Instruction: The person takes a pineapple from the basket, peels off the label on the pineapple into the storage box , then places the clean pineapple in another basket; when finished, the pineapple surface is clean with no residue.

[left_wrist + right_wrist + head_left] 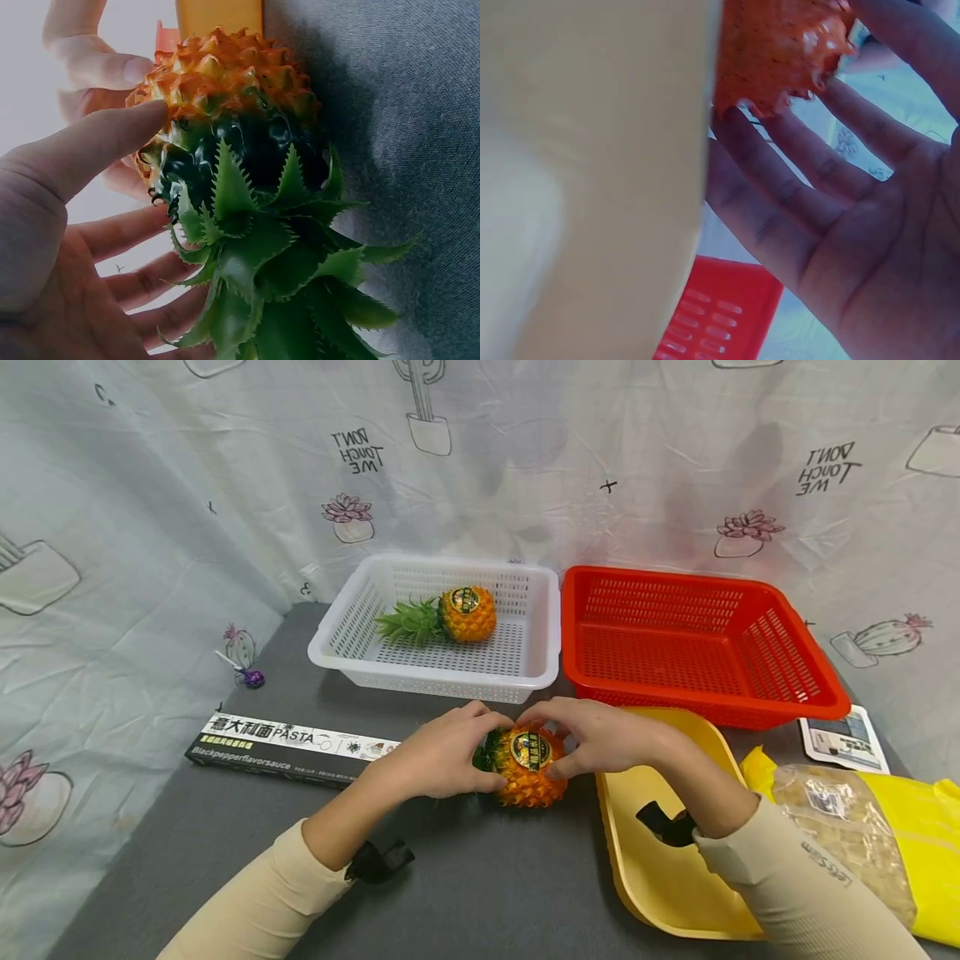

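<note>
An orange pineapple (pixel 534 781) with a round black and gold label lies on the grey table between both hands. My left hand (pixel 442 752) holds its leafy end, thumb on the near side and the other fingers reaching to the far side. In the left wrist view, the thumb tip lies against the spiky skin of the pineapple (pixel 240 90), beside its green leaves (pixel 262 277). My right hand (pixel 611 735) spans the orange end with thumb and fingers. Its fingertips reach the pineapple (pixel 780 60) in the right wrist view.
A white basket (pixel 435 681) behind holds another pineapple (pixel 468 614). Right of it stands a red basket (pixel 705 702). A yellow tray (pixel 667 893) sits under my right forearm, near a yellow bag (pixel 930 835). A pasta box (pixel 285 752) and a purple lollipop (pixel 253 678) lie left.
</note>
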